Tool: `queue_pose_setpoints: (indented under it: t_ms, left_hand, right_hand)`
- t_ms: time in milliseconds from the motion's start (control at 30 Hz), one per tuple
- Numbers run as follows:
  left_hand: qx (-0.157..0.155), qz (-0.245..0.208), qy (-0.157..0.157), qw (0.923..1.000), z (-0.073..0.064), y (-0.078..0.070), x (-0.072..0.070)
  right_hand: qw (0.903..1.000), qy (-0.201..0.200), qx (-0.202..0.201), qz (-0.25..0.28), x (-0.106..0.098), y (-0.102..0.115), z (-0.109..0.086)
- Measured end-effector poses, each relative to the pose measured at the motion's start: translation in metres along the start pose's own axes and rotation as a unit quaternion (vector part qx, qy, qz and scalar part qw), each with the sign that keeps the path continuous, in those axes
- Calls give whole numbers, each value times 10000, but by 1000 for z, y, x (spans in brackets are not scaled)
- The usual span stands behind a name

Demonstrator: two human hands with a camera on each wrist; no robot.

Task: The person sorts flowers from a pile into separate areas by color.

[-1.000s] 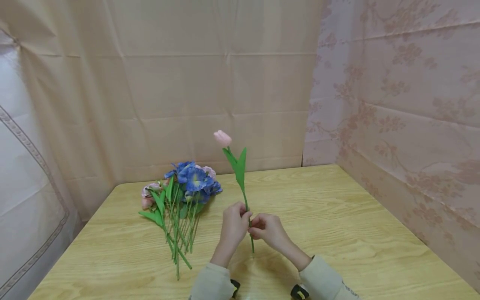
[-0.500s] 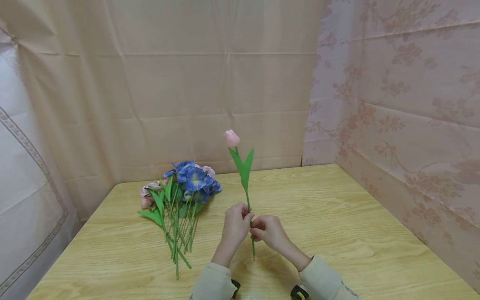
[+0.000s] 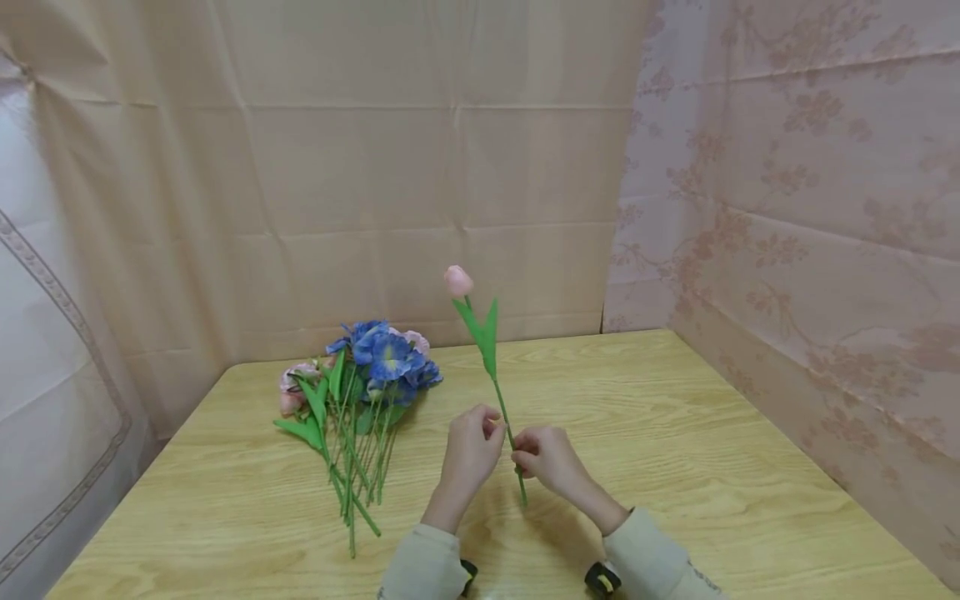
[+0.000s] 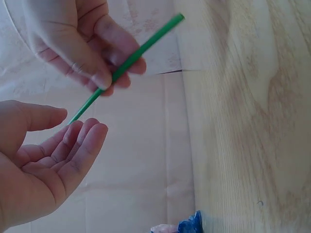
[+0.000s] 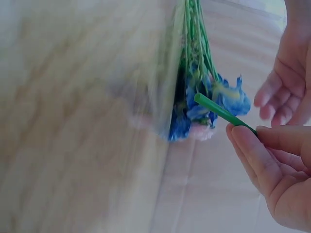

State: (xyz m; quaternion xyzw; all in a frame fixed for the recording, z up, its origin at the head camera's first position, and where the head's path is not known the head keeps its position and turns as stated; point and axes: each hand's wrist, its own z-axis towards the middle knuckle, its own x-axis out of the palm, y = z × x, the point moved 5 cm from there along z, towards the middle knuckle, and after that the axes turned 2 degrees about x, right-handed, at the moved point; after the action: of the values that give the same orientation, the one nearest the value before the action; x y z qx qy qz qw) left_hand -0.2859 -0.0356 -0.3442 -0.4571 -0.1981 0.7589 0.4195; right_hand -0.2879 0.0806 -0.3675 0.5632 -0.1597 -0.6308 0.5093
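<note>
A pink artificial tulip (image 3: pixel 458 282) with two green leaves stands tilted over the table, its bloom leaning left. My right hand (image 3: pixel 553 458) pinches its stem low down, between thumb and fingers; the right wrist view shows the cut end of the green stem (image 5: pixel 216 108) sticking out past the fingertips. On the stem's other side is my left hand (image 3: pixel 472 446). In the left wrist view the left hand (image 4: pixel 53 160) has its thumb and fingers apart, with the stem passing at or behind the fingertips; whether they touch cannot be told.
Left of the hands, a pile of artificial flowers (image 3: pixel 360 417) lies on the wooden table (image 3: pixel 675 417), blue blooms (image 3: pixel 390 358) and pink ones towards the back, stems towards the front. A beige curtain (image 3: pixel 360 183) hangs behind, and a patterned pink cloth (image 3: pixel 817 208) on the right.
The tulip swung upright, then tilted left again, its lower stem moving right with my right hand. My left hand has loosened from the stem, and the hands are slightly farther apart.
</note>
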Motion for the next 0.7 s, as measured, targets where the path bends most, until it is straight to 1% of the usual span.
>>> queue_pose_setpoints:
  t_ms: [100,167,267,367,600,700]
  left_hand:
    - [13,-28,21,10000,-1,1,0]
    - [3,-2,34,10000,-1,2,1]
    - [67,43,62,9999,-1,2,2]
    - [91,83,109,9999,-1,2,2]
    - [-28,144,115,9998,-2,6,0]
    - [-24,194,105,9998,-2,7,-1]
  right_hand:
    - [9998,-27,65,-197,-7,-4,0]
    - [9996,-51,144,-253,-11,-7,-1]
    - [9989,-132,299,-329,-19,-13,0]
    - [9972,-262,539,-438,-27,-22,-1]
    - [9884,-518,1277,-630,-51,-43,0]
    - [9849,-567,1472,-716,-63,-48,1]
